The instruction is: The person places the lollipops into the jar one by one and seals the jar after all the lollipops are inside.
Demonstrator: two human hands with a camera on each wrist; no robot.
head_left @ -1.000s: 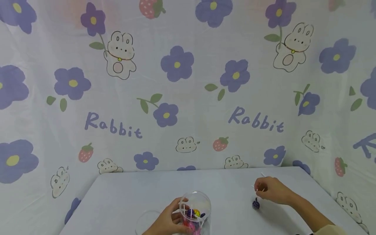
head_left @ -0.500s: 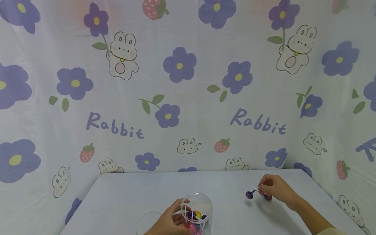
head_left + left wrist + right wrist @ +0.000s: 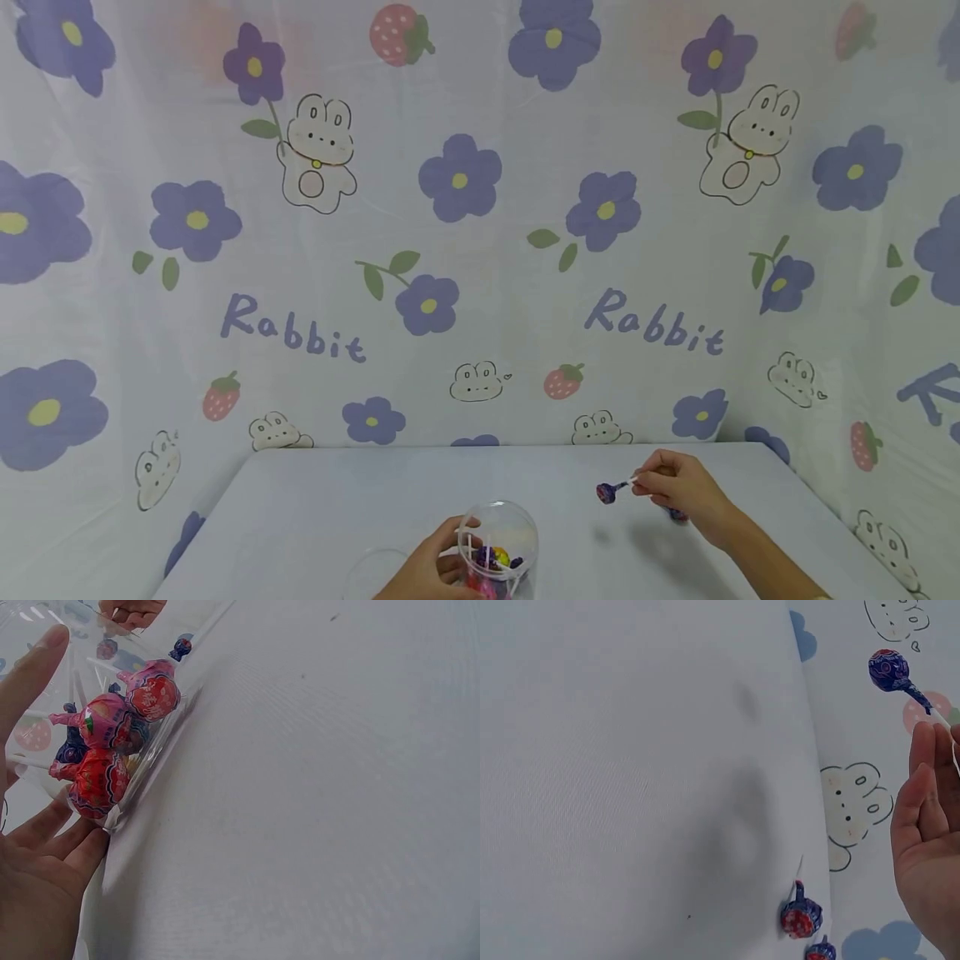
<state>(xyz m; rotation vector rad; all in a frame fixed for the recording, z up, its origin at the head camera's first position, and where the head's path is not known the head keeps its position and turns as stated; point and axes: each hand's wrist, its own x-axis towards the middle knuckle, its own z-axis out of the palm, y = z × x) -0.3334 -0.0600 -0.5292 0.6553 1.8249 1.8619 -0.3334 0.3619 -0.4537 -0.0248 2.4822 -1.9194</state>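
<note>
My left hand (image 3: 435, 562) grips a clear round plastic jar (image 3: 498, 510), which stands at the near middle of the table. Inside the jar are several wrapped lollipops, with a red lollipop (image 3: 97, 784) and a pink lollipop (image 3: 105, 720) against its wall. Over the table to the right, my right hand (image 3: 686, 487) pinches the white stick of a purple-wrapped lollipop (image 3: 606, 493). That lollipop's head points left, clear of the tabletop. In the right wrist view, two more purple lollipops (image 3: 801, 916) lie on the table below the hand.
A clear round lid (image 3: 375, 567) lies left of the jar, partly behind my left hand. The white table (image 3: 337, 487) backs onto a cloth (image 3: 495, 250) printed with flowers and rabbits, which also hangs along both sides.
My right hand first pinches at a lollipop near the tabletop, then lifts it and carries it to the left. Its head has swung from hanging down to pointing left. The left hand stays on the jar.
</note>
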